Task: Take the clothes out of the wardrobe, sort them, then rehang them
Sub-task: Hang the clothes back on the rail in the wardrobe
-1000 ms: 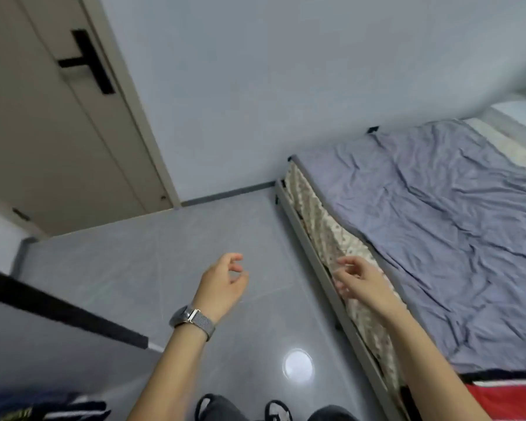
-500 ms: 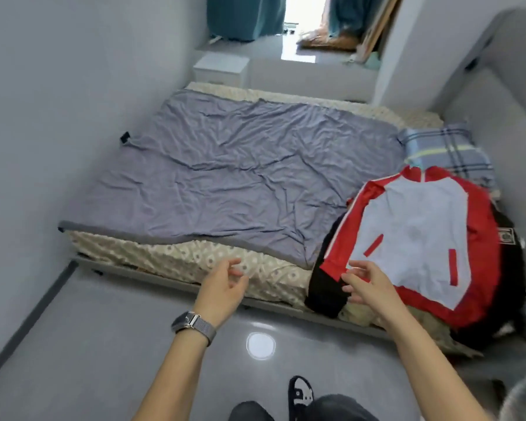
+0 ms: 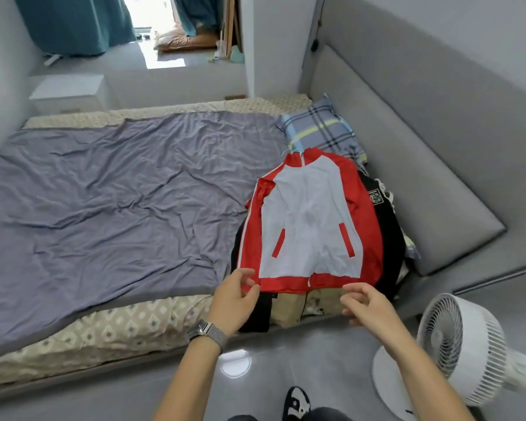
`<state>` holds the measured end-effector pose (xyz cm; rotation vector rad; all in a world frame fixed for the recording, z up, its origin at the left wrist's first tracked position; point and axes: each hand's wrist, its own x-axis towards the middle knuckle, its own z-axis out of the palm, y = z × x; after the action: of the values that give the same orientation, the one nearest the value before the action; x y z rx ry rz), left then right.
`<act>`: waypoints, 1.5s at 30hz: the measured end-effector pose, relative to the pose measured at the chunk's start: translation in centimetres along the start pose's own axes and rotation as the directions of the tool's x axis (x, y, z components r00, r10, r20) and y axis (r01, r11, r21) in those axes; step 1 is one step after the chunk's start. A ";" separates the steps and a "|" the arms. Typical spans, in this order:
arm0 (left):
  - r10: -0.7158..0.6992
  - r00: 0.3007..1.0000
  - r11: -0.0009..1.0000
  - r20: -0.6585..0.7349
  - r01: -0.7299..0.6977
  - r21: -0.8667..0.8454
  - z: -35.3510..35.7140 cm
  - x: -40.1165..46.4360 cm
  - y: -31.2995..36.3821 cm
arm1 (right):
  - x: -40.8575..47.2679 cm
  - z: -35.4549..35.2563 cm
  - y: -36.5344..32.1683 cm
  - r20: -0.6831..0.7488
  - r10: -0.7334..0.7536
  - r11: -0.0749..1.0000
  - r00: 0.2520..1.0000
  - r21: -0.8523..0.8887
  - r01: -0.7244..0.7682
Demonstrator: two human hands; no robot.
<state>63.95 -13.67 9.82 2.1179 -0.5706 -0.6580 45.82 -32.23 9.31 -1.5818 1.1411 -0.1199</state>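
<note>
Clothes out on the bed (image 3: 104, 208), sorting not yet begun

Your pile lies at right of centre, red-and-grey jacket (image 3: 310, 223) on top; your left hand (image 3: 234, 296) and right hand (image 3: 365, 305) hover at its hem, grips spread, holding nothing. Sorting and rehanging remain.

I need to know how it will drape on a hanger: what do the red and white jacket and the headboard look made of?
Red and white jacket: thin, smooth synthetic-looking fabric, lying limp with fine creases. Headboard: padded grey upholstery, matte, probably fabric or faux leather; too soft to tell.
</note>
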 end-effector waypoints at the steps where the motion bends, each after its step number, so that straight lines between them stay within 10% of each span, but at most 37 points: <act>1: 0.008 1.000 1.000 0.007 -0.008 -0.006 1.1 1.1 0.9 | 1.0 -1.2 0.0 -0.008 0.003 1.000 1.000 0.007 -0.003; 30: -0.084 0.995 0.994 -0.050 0.087 0.072 5.0 30.8 9.3 | 31.6 -5.3 -7.5 0.118 0.079 0.997 0.990 0.016 -0.081; 45: -0.328 0.903 0.943 -0.278 0.331 -0.037 10.6 41.9 15.8 | 58.0 -11.2 -13.6 0.240 -0.099 0.907 0.966 -0.378 0.186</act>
<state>86.57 -53.65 6.56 2.2892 -0.0557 -0.5216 77.62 -82.35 -3.13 -1.9873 0.9132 0.1983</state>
